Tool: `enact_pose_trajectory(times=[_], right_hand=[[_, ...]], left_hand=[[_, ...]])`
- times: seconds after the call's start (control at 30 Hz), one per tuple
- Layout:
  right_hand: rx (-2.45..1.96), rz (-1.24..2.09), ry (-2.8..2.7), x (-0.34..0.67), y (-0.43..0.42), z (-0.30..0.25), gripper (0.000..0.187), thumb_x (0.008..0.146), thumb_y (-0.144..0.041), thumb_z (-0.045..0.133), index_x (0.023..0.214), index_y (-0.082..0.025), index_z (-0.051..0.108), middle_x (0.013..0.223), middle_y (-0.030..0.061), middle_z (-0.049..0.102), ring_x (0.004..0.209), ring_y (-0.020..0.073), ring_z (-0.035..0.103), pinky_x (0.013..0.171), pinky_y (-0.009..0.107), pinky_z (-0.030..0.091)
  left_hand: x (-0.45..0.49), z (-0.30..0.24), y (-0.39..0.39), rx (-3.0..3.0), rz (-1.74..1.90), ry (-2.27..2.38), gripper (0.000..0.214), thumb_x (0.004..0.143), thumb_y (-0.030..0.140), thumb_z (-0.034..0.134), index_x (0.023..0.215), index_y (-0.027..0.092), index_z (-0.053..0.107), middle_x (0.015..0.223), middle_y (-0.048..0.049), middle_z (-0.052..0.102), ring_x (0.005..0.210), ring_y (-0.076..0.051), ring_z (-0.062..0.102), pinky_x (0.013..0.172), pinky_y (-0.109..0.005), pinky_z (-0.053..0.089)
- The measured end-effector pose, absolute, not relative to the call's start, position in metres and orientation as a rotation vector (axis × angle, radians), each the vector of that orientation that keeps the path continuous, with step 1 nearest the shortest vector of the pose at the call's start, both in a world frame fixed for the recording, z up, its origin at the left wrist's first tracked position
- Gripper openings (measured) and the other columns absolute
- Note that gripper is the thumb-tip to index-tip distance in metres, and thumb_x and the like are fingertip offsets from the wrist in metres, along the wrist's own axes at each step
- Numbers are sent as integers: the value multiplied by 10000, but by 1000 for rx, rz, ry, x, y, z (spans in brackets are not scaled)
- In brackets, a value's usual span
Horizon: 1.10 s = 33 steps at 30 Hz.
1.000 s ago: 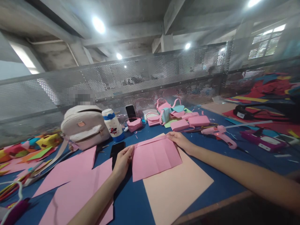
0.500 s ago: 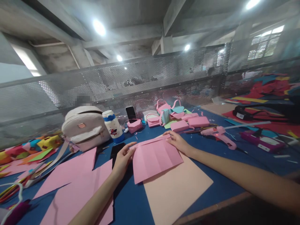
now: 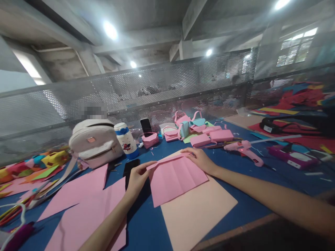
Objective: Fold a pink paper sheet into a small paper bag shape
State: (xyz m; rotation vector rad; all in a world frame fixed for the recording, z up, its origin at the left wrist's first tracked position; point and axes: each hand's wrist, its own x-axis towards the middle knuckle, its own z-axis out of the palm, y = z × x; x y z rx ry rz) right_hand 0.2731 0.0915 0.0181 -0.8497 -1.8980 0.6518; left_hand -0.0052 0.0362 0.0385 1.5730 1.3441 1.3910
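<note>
A creased pink paper sheet (image 3: 176,179) lies partly on a larger peach sheet (image 3: 197,211) on the blue table (image 3: 146,226). My left hand (image 3: 138,177) pinches its far left corner, fingers closed on the folded edge. My right hand (image 3: 200,159) rests on the far right corner, fingers curled over the same folded strip. The far edge of the sheet is lifted slightly off the table.
A black phone (image 3: 130,167) lies beside my left hand. More pink sheets (image 3: 78,195) lie at left. Behind stand a white backpack (image 3: 94,141), a bottle (image 3: 126,140), a propped phone (image 3: 146,126), several pink paper bags (image 3: 201,134) and a pink glue gun (image 3: 247,150). A mesh fence borders the table.
Both hands drew the folded far edge nearer and lifted it a little. The sheet shifted slightly toward the right.
</note>
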Motion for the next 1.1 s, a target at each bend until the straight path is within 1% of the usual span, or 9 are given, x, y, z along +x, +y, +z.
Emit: enact_pose_trajectory(times=[0.17,0.33,0.4,0.47,0.57,0.7,0.87,1.0,1.1], right_hand=[[-857,642,-1932,273,91,18,227,817,-242,628,1032,-238,699,1112,54,719,1029,260,647,914,383,457],[-833,635,-1977,273,91,18,232,831,-230,622,1052,-235,693,1108,52,715,969,236,655,864,343,472],[-800,634,-2020,275,89,19,225,847,-235,618,1058,-244,696,1110,43,712,985,228,649,872,329,463],[-767,636,-2070,276,87,21,212,865,-251,611,1055,-259,705,1102,33,712,997,223,644,878,322,453],[-747,639,-2112,277,84,23,197,885,-296,606,1045,-276,718,1075,29,719,991,228,646,866,323,443],[-768,662,-2082,276,84,22,186,906,-339,580,965,-262,739,1017,34,736,945,231,658,830,313,433],[-820,765,-1965,273,86,19,261,910,-368,547,826,-198,727,848,35,732,798,221,643,731,299,420],[-827,906,-1856,269,89,16,333,872,-454,561,779,-163,695,797,38,696,786,216,606,726,297,413],[-818,1018,-1787,266,91,14,400,822,-540,584,718,-160,654,726,20,641,729,191,562,693,288,400]], left_hand=[[-6,36,37,1538,1419,1389,256,633,406,768,763,186,790,806,-67,756,774,-232,659,670,-261,481],[-9,28,40,1426,1432,1404,362,619,500,794,697,149,749,618,-20,664,572,-141,545,516,-211,373],[-9,26,39,1369,1421,1383,398,612,527,797,637,143,696,572,1,610,526,-121,503,489,-205,346],[-8,26,38,1310,1412,1355,448,604,551,796,569,150,601,536,22,552,486,-105,466,464,-200,323],[-6,27,36,1239,1412,1314,509,587,570,799,563,172,484,523,53,489,463,-90,439,457,-189,322],[-5,28,37,1201,1423,1295,538,586,560,808,588,181,425,517,84,423,446,-65,397,450,-164,294],[-4,29,36,1192,1422,1304,537,574,568,809,597,179,440,512,86,421,439,-59,378,438,-155,274],[-2,33,34,1173,1434,1312,545,558,570,811,576,179,432,500,90,411,432,-53,360,427,-153,263],[-1,34,33,1153,1439,1307,549,546,571,815,571,179,432,492,93,407,426,-50,354,422,-150,258]])
